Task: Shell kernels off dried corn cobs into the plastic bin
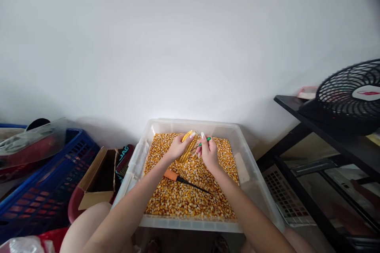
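Observation:
My left hand [177, 146] is closed around a yellow ear of corn [187, 151], which it holds at a tilt over a plastic bin. In my right hand [208, 151] is a small tool with a green handle [204, 141]; its thin metal tip points left at the side of the ear. Loose corn kernels [190, 199] cover the floor of the translucent bin [192, 224]. On the kernels below my hands lies a screwdriver-like tool [178, 178] with an orange handle and a long dark shaft.
A blue plastic basket [80, 142] and an open cardboard box [97, 178] stand at the left. To the right is a black rack [292, 106] with a black fan [347, 91] on top. A white wall [190, 47] rises behind the bin.

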Demonstrator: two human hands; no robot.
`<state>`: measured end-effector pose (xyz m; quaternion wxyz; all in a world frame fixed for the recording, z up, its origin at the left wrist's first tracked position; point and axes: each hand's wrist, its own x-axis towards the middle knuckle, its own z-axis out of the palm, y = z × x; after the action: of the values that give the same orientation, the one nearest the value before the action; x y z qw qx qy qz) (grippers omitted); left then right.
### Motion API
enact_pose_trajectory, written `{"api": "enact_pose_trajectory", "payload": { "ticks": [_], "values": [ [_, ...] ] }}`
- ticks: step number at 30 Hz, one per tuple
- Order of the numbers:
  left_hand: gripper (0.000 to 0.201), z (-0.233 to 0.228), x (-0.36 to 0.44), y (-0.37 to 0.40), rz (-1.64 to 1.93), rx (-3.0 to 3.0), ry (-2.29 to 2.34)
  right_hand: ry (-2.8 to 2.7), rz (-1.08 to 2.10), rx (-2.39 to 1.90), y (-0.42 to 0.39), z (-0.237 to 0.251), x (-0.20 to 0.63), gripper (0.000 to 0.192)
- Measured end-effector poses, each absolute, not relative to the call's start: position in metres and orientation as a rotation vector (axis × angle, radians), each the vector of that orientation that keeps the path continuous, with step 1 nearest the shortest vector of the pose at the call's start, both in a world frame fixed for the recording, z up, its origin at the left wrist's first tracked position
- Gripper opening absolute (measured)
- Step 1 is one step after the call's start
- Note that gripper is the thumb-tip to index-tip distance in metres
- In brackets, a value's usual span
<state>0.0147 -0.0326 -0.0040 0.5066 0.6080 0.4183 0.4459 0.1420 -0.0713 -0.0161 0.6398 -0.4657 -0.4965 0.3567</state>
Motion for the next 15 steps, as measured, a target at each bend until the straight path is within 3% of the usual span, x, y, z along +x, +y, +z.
{"api": "enact_pose_trajectory", "payload": {
  "ticks": [11,15],
  "values": [
    [0.041,0.000,0.005,-0.028,0.996,1.535,0.897,-0.754,1.321,-1.065,-0.057,-0.012,0.148,0.043],
    [0.049,-0.003,0.012,-0.030,0.981,1.291,0.859,-0.711,1.196,-1.003,-0.060,-0.006,0.147,0.043]
  ]
}}
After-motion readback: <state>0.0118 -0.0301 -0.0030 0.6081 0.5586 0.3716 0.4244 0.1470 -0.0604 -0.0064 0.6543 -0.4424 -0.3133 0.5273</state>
